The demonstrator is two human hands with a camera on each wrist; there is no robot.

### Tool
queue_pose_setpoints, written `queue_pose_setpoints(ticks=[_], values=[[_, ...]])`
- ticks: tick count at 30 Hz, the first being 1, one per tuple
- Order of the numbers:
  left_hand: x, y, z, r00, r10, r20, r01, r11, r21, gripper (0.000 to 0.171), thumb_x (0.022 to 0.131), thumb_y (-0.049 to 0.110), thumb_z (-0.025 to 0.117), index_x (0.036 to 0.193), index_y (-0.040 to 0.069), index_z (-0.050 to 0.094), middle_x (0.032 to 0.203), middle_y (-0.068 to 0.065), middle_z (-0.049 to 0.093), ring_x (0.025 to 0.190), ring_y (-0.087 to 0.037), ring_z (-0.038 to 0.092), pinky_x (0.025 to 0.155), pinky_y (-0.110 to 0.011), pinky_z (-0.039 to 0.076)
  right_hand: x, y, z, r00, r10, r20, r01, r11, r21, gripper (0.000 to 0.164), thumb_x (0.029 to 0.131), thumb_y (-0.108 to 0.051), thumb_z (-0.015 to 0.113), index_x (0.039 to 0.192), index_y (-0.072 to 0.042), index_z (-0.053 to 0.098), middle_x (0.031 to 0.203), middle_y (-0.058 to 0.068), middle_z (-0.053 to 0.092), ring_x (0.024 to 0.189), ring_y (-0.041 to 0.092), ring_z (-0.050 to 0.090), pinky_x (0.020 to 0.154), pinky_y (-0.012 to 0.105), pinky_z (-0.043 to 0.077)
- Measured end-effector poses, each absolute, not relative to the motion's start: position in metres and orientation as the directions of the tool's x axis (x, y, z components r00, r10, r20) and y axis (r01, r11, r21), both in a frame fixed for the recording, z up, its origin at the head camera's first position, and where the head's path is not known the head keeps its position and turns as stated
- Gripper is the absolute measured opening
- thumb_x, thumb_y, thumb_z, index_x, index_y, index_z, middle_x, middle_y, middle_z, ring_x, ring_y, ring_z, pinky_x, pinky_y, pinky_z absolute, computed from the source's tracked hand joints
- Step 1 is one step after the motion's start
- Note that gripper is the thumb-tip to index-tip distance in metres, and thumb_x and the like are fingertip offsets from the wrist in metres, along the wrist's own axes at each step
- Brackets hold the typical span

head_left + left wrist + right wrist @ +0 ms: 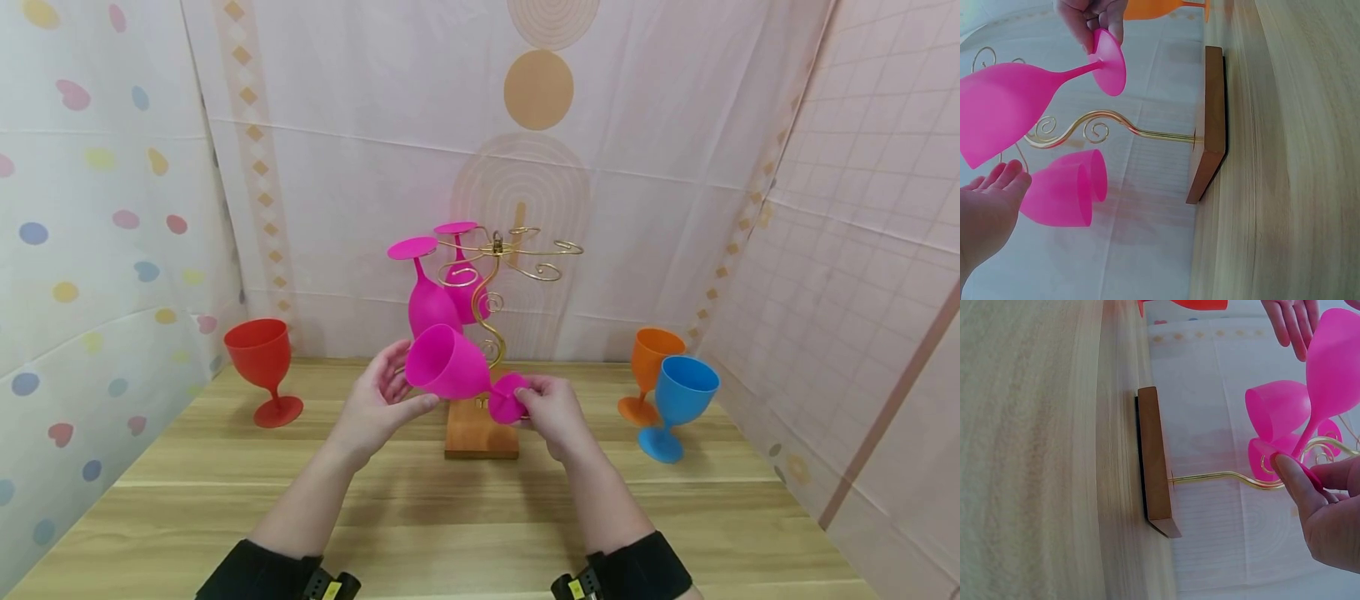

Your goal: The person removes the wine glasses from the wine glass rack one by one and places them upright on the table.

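A pink plastic goblet (450,364) is held tilted on its side before the rack, its mouth toward the left. My right hand (557,414) pinches its round foot (1302,467) between thumb and fingers. Beside the bowl, my left hand (381,402) has its fingers extended; the left wrist view shows the straight fingers (1009,178) just by the rim, not curled round it. Behind stands a gold wire rack (528,248) with curled arms and a wooden base (482,437). Two more pink goblets, a nearer one (432,307) and a farther one (457,275), hang upside down on its left arms.
On the wooden table (420,533), a red goblet (258,354) stands upright at the left. An orange goblet (649,358) and a blue goblet (682,392) stand close together at the right. Patterned cloth (360,208) hangs behind and along both sides.
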State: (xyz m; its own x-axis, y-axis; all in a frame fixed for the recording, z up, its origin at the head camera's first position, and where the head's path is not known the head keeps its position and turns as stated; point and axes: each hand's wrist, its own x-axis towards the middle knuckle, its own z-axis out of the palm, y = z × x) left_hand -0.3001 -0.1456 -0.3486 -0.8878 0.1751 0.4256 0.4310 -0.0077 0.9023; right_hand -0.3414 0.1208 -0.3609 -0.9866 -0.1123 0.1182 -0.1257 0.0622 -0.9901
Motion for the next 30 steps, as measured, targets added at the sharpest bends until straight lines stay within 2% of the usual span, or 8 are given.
queue_pose_setpoints(ticks=[5, 13, 18, 30], values=[[-0.298, -0.145, -0.349, -0.883, 0.181, 0.433, 0.437, -0.023, 0.899, 0.092, 0.087, 0.009, 0.082, 0.159, 0.006, 0.024, 0.154, -0.008, 0.044, 0.141, -0.025, 0.045, 0.112, -0.035, 0.040, -0.342, 0.120, -0.364, -0.984, -0.145, 0.102, -0.109, 0.036, -0.993, 0.026, 0.102, 0.001, 0.053, 0.121, 0.013, 0.065, 0.097, 0.021, 0.071, 0.079, 0.021, 0.072, 0.069, 0.032, 0.062], [-0.296, -0.143, -0.347, -0.878, 0.187, 0.440, 0.440, -0.048, 0.897, 0.090, 0.087, 0.011, 0.082, 0.159, 0.012, 0.028, 0.150, -0.007, 0.049, 0.135, -0.026, 0.051, 0.102, -0.030, 0.049, -0.342, 0.119, -0.367, -0.973, -0.228, 0.032, -0.040, 0.031, -0.999, 0.026, 0.102, 0.002, 0.052, 0.122, 0.012, 0.065, 0.096, 0.019, 0.072, 0.077, 0.020, 0.072, 0.070, 0.033, 0.062], [-0.294, -0.142, -0.346, -0.883, 0.177, 0.435, 0.436, -0.031, 0.899, 0.091, 0.087, 0.012, 0.083, 0.158, 0.013, 0.028, 0.145, -0.010, 0.053, 0.128, -0.027, 0.057, 0.097, -0.032, 0.054, -0.344, 0.117, -0.371, -0.962, -0.272, 0.019, -0.031, 0.040, -0.999, 0.026, 0.100, 0.004, 0.050, 0.120, 0.016, 0.064, 0.091, 0.018, 0.070, 0.072, 0.018, 0.070, 0.066, 0.030, 0.062], [-0.294, -0.142, -0.345, -0.894, 0.138, 0.426, 0.432, 0.012, 0.902, 0.081, 0.086, 0.012, 0.083, 0.153, 0.013, 0.037, 0.131, -0.017, 0.060, 0.117, -0.028, 0.062, 0.087, -0.038, 0.060, -0.342, 0.110, -0.375, -0.928, -0.373, -0.002, -0.015, 0.045, -0.999, 0.029, 0.101, 0.004, 0.047, 0.123, 0.018, 0.059, 0.093, 0.019, 0.071, 0.079, 0.022, 0.072, 0.070, 0.035, 0.062]])
